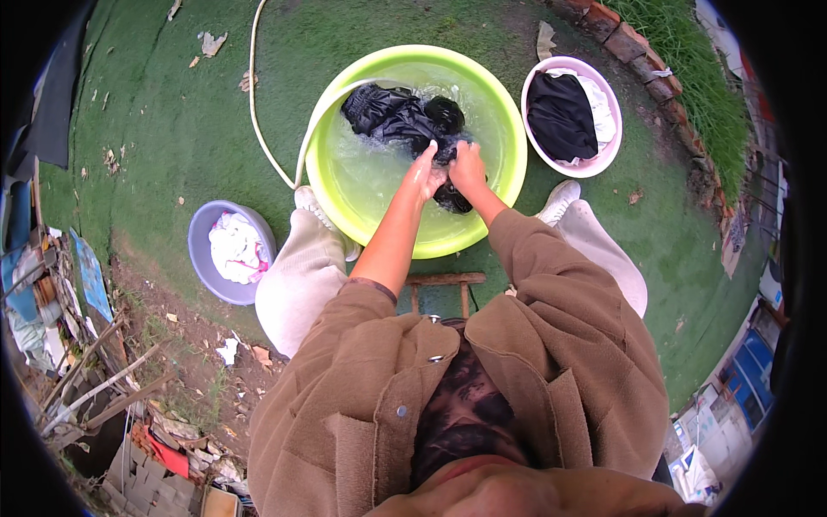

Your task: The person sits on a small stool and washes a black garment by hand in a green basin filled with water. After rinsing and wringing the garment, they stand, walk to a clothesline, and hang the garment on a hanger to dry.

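A large yellow-green plastic basin (510, 161) of water stands before me. A dark, wet garment (394, 113) lies partly under water in it, bunched and shiny. My left hand (428, 171) and my right hand (468, 167) are close together over the basin's middle, both gripping the dark cloth between them. More of that cloth hangs into the water below my right hand. A pale hose (312, 132) crosses the basin's left rim, its end near the garment's upper edge.
At the right is a pink basin (616, 139) with black and white cloth. A grey-purple basin (201, 271) with white cloth stands at the left. Brick edging (646, 64) curves along the upper right. A wooden stool (446, 279) shows below the large basin; debris lies at the lower left.
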